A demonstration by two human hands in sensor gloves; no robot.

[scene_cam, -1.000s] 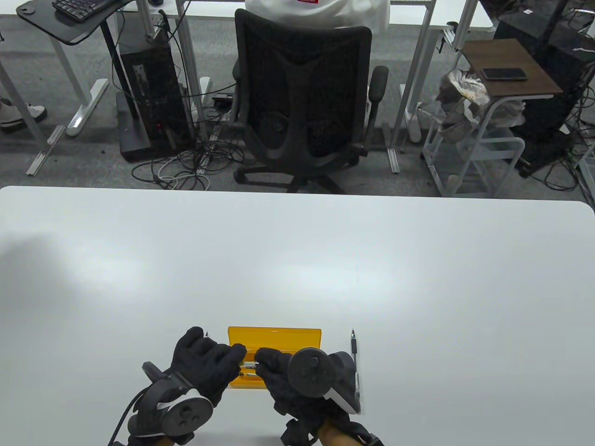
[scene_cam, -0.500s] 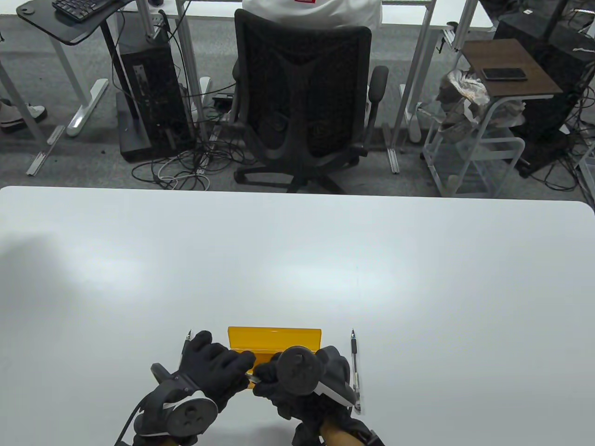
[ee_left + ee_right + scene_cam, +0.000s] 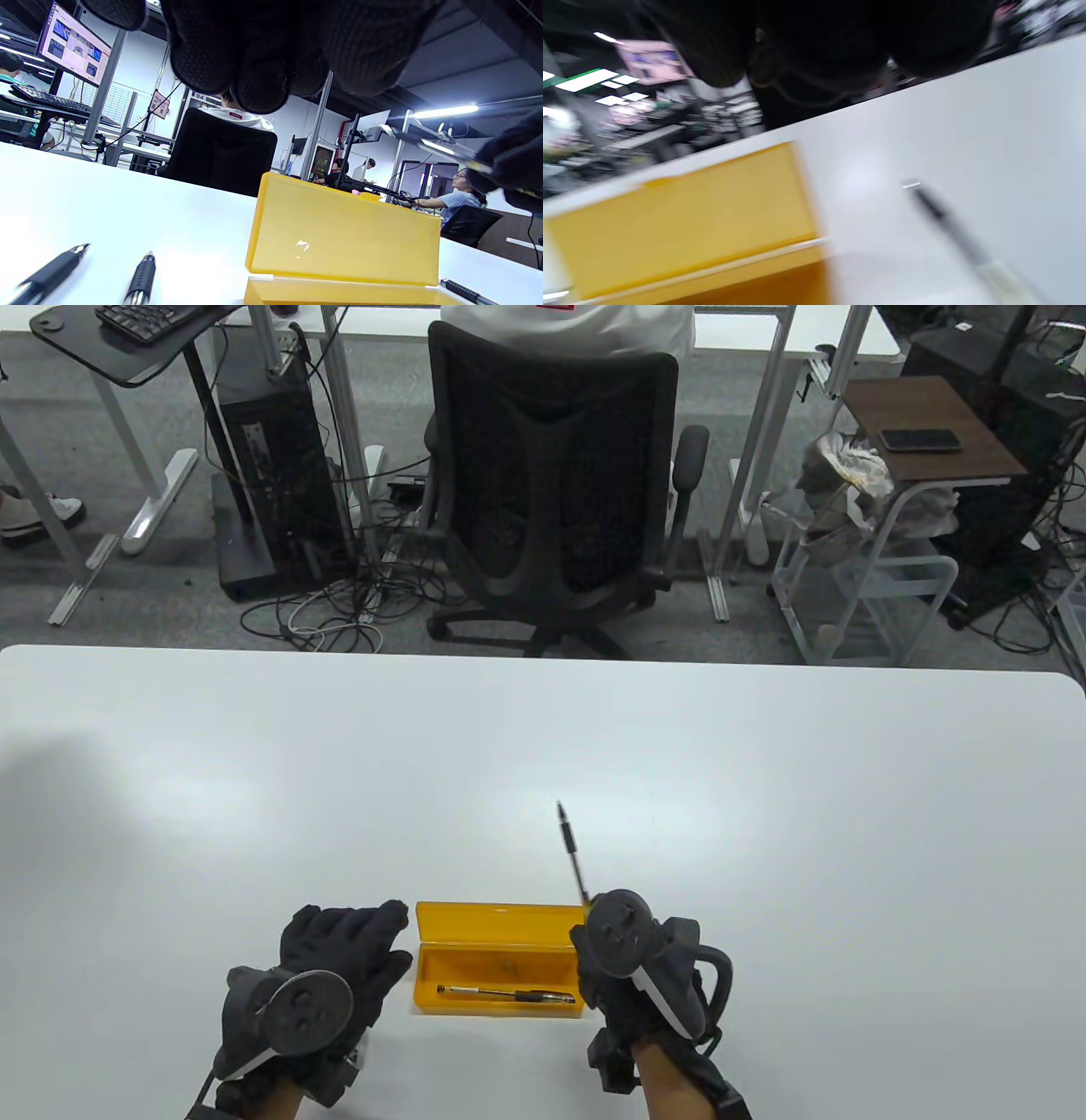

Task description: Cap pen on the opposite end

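Note:
My right hand [image 3: 596,918] grips a black pen [image 3: 571,850] by its lower end, right of the open yellow case [image 3: 501,925]. The pen slants up and away, tip pointing to the far side. Whether it carries a cap I cannot tell. A second pen [image 3: 509,993] lies inside the case. My left hand [image 3: 348,931] rests palm down on the table just left of the case, holding nothing that I can see. In the left wrist view two pens [image 3: 51,271] [image 3: 142,275] lie on the table under its fingers, and the case lid [image 3: 343,233] stands upright.
In the blurred right wrist view another pen [image 3: 946,224] lies on the white table right of the case [image 3: 683,220]; the table view hides it under my right hand. An office chair [image 3: 551,492] stands beyond the table's far edge.
My hands were together on a pen over the case. They have parted: the right hand moved right and lifted a pen, the left hand moved left onto the table.

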